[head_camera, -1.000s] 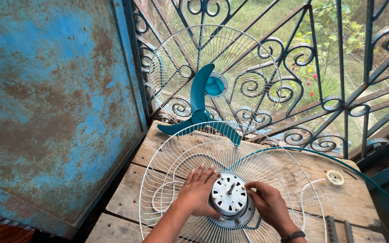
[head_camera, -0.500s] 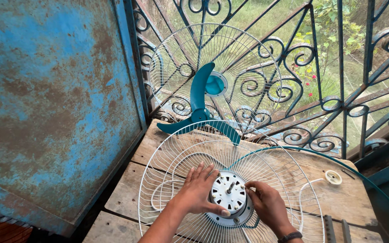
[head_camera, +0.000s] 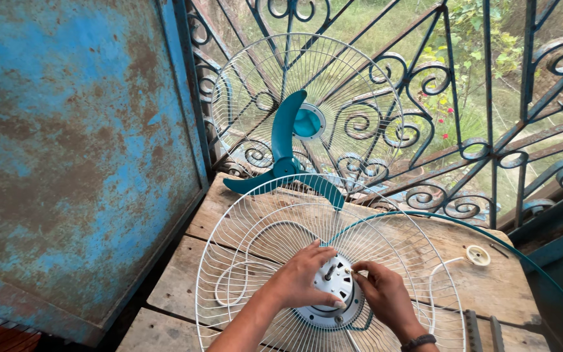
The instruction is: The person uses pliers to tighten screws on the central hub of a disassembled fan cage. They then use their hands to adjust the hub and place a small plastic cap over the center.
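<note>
A table (head_camera: 229, 215) of weathered wooden planks stands in a corner, with a rusty blue wall (head_camera: 66, 150) at nine o'clock and a scrolled iron grille (head_camera: 477, 130) from twelve to three, greenery showing beyond it. A white wire guard (head_camera: 255, 241) lies flat on the planks. At its centre, at six o'clock in the view, sits the motor hub (head_camera: 333, 287). The left hand (head_camera: 301, 280) curls loosely over the hub's left side, fingers closed around its edge. The right hand (head_camera: 386, 300) pinches something small at the hub's top; what it is cannot be told. A teal blade (head_camera: 285, 156) and a second guard (head_camera: 360, 85) lean against the grille at twelve. A white cap (head_camera: 477, 255) lies at three.
</note>
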